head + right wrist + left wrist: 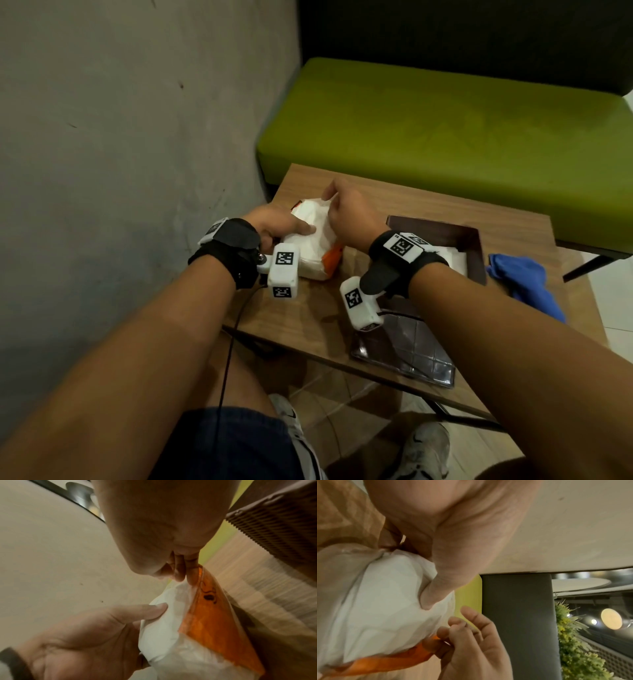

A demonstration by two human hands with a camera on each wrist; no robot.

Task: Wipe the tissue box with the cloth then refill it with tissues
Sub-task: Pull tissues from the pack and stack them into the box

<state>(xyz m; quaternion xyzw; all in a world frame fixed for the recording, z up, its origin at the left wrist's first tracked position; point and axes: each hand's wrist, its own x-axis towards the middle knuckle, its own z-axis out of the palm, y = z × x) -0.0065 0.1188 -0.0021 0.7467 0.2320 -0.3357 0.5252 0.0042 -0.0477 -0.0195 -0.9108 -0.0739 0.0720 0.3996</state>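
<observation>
Wood-grain table point(308, 318) is pushed against a grey wall point(120, 137), with a green bench point(428, 130) on its far side. On the table's far-left part sits the pack of tissues point(310, 236), a soft white wad in a thin clear wrapper with orange panels.

The left hand point(274, 222) grips the pack's near-left end, thumb pressed flat on top and fingers curled under. The right hand point(346, 209) pinches the wrapper at the far top edge; the right wrist view shows fingertips point(192, 573) nipping the film where the orange panel begins.

That pack looks light and squashy, and its film slick, so I'd judge a firm hold on the body and a pinch at the torn mouth is the way to work tissues out. Pull too hard and the sheets may tear or come out crumpled.

Just right of the pack stands the tissue box point(474, 246), dark brown and open-topped, with some white tissue inside. Its walls look rigid, so it should stay put while being filled. The dark lid point(407, 349) lies on the table's near edge. A blue cloth point(524, 281) is bunched at the right edge, untouched.
</observation>
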